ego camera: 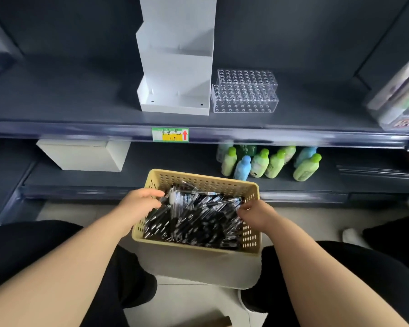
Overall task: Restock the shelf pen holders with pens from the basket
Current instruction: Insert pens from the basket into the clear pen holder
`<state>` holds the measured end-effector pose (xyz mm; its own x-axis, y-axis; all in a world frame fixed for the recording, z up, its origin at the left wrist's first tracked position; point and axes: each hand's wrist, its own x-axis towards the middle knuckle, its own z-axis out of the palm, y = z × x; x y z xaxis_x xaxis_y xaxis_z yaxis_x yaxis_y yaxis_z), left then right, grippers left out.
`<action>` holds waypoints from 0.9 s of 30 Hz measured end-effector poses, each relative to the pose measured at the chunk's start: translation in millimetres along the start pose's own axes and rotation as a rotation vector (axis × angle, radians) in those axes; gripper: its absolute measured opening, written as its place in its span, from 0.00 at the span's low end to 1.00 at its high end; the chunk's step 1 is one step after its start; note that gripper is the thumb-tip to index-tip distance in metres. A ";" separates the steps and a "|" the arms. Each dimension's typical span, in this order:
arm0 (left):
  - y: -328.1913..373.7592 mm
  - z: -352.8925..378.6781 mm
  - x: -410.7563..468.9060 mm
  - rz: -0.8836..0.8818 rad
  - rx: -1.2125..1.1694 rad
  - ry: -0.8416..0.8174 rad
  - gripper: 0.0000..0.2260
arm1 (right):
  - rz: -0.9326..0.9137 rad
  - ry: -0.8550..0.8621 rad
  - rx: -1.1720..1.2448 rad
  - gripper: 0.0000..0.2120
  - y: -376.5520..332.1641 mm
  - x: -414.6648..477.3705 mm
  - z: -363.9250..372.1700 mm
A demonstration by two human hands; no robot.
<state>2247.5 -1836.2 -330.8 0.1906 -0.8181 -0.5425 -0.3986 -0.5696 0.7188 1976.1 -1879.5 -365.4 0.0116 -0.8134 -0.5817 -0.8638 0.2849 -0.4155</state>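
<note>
Since the beige basket [194, 247] sits low between the person's knees on a pale box [198, 267], both hands are down inside it, and the step in hand looks to be gathering pens. The left hand [139, 202] is at the basket's left wall with thumb and fingers drawn together, apparently pinching one pen [172, 197] that juts out just past its fingertips. The right hand [255, 213] is at the opposite wall, fingers curled down into the heap; whether they have closed on anything I cannot tell. Between the two hands lies the tangled pile of black pens [194, 220], crossed over one another. My judgement is that a pen should be drawn out lengthwise along its barrel, not lifted straight up, lest its neighbours come with it and spill over the rim. Collecting a few with tips facing one way would make loading quicker. Beyond the hands, on the lower shelf, green and blue bottles [269, 162] stand ahead of the right hand and a white box [85, 156] ahead of the left. Farther up and forward of both hands, well apart from the basket, stand the white tiered holder [175, 100] and, just beside it, the clear drilled holder [244, 97]. Neither has pens in it, so the restocking looks barely begun.
</note>
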 end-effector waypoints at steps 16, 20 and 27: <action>-12.0 16.9 39.3 -0.130 0.004 0.027 0.14 | 0.101 -0.030 -0.251 0.18 -12.3 48.1 9.6; -12.5 23.3 53.1 -0.113 0.082 0.055 0.12 | 0.124 -0.065 -0.382 0.20 -20.5 51.9 7.2; -8.8 13.9 55.2 -0.124 0.171 0.035 0.12 | 0.042 -0.083 -0.368 0.19 -31.3 45.3 -8.7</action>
<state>2249.1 -1875.3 -373.1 0.2773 -0.7468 -0.6045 -0.5162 -0.6465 0.5618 1999.2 -1929.6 -372.6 -0.0001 -0.7568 -0.6536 -0.9874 0.1035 -0.1198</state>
